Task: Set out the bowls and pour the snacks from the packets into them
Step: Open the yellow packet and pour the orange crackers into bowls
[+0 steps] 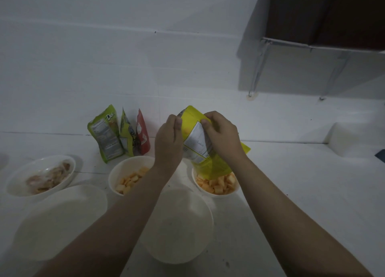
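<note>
over the small round white bowl on the right, both hands hold a shiny yellow snack packet upside down, tipped so its open mouth points into the bowl. the left hand pinches the packet's left edge with curled fingers. the right hand grips the right side, thumb on the white label. orange and yellow snack squares fill that bowl, right under the packet's mouth. just to the left sits a second small white bowl with the same kind of squares in it, partly hidden by the left arm. far left is a wide white bowl with pale pink-brown snacks. two big white empty bowls sit near the person, one on the left and one in the middle. at the back, two green packets and a red packet stand against the white wall. everything rests on a white counter.
</note>
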`<control>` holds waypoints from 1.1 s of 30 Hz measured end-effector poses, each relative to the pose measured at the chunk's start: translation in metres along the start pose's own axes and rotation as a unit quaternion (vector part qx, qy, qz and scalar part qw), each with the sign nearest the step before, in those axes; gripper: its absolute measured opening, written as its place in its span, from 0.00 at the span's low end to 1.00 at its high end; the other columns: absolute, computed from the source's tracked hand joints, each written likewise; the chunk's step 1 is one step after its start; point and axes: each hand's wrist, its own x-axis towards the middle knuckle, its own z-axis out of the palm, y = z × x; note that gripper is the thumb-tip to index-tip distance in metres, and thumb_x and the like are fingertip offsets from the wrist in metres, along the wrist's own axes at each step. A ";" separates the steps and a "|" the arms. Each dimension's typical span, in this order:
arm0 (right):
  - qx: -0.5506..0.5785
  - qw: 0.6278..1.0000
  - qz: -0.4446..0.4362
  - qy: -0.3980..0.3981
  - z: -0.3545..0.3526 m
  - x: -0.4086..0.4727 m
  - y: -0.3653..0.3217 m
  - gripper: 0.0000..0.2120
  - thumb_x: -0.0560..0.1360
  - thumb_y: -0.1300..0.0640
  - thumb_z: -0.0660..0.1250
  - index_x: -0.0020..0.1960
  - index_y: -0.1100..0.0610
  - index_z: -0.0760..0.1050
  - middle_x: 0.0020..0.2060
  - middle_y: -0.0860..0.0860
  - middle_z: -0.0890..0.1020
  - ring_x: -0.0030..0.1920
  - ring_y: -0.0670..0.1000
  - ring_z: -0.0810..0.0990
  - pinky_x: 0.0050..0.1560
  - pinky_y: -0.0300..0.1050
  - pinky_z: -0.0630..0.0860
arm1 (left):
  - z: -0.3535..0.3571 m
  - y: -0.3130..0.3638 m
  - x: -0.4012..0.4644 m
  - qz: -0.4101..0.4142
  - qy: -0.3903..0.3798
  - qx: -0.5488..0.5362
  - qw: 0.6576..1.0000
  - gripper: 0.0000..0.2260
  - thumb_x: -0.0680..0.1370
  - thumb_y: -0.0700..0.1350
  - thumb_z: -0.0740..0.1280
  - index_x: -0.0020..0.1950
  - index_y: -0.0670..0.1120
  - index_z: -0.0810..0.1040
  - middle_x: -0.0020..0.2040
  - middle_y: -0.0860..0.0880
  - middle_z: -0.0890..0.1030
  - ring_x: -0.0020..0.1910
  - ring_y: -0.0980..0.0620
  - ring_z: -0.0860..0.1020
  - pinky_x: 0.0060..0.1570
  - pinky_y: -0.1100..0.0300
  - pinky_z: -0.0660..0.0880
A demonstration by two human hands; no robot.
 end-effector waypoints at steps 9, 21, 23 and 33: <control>0.099 0.993 0.032 0.058 -0.002 0.003 -0.002 0.04 0.79 0.54 0.66 0.48 0.51 0.80 0.42 0.41 0.82 0.49 0.46 0.80 0.50 0.41 0.74 | 0.005 0.002 0.004 0.043 0.022 0.037 0.998 0.20 0.82 0.55 0.53 0.41 0.42 0.72 0.34 0.54 0.70 0.37 0.50 0.70 0.39 0.48 0.69; 0.168 0.972 0.107 0.126 -0.019 -0.005 0.025 0.05 0.80 0.55 0.65 0.49 0.52 0.79 0.45 0.47 0.84 0.49 0.49 0.81 0.53 0.48 0.78 | 0.030 -0.029 -0.039 -0.218 -0.040 -0.214 0.951 0.33 0.73 0.59 0.70 0.72 0.54 0.56 0.70 0.47 0.65 0.66 0.49 0.71 0.59 0.61 0.72; 0.188 0.967 0.113 0.133 -0.022 -0.007 0.027 0.05 0.80 0.56 0.65 0.48 0.51 0.79 0.45 0.47 0.84 0.47 0.47 0.80 0.53 0.47 0.77 | 0.031 -0.026 -0.040 -0.243 -0.078 -0.262 0.931 0.30 0.78 0.48 0.67 0.74 0.51 0.54 0.68 0.46 0.69 0.60 0.53 0.75 0.49 0.69 0.75; 0.276 0.934 0.127 0.189 -0.040 -0.012 0.033 0.07 0.81 0.59 0.64 0.54 0.62 0.79 0.42 0.48 0.82 0.41 0.42 0.79 0.44 0.35 0.77 | 0.041 -0.010 -0.013 -0.216 -0.193 -0.321 0.902 0.26 0.74 0.57 0.69 0.68 0.52 0.65 0.66 0.50 0.76 0.64 0.52 0.76 0.61 0.50 0.76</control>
